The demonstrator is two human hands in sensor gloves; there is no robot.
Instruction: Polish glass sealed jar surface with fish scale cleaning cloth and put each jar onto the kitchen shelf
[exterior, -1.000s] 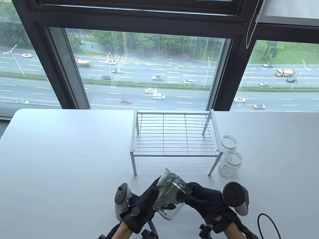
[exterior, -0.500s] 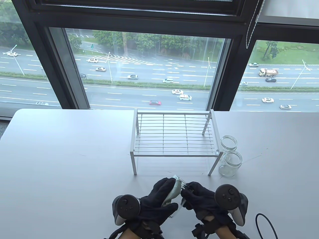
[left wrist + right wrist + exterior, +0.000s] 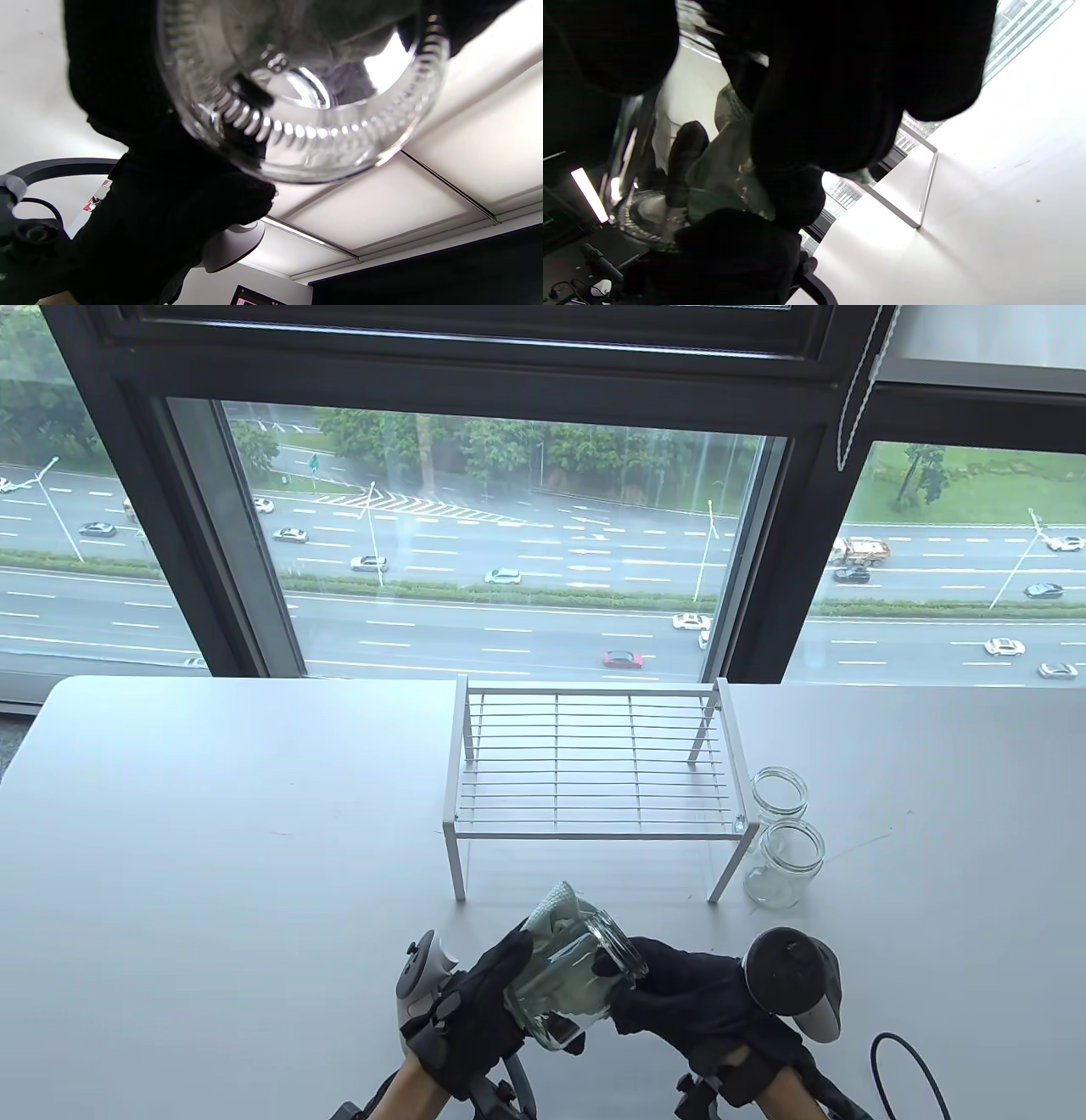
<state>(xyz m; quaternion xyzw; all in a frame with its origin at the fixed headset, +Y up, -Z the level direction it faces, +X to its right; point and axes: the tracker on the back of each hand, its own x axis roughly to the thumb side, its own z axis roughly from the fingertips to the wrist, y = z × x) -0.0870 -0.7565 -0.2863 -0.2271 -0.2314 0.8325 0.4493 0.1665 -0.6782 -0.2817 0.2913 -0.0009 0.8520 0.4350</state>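
A clear glass jar (image 3: 573,984) is held tilted above the table's front edge, mouth toward the upper right. My left hand (image 3: 488,997) wraps the pale green cloth (image 3: 556,906) against the jar's far side and holds both. My right hand (image 3: 679,993) grips the jar at its threaded mouth. In the left wrist view the jar's ribbed base (image 3: 305,127) fills the top. The right wrist view shows the cloth (image 3: 721,169) through the glass. The white wire shelf (image 3: 594,768) stands empty behind the hands.
Two more open glass jars (image 3: 779,796) (image 3: 785,864) stand on the table just right of the shelf's right legs. A black cable (image 3: 912,1069) loops at the front right. The window runs along the table's far edge.
Half a second ago both hands were rolled palm-down over the jar, hiding it. Now they have rolled back, the jar tilts up in view again and the cloth sits behind it.
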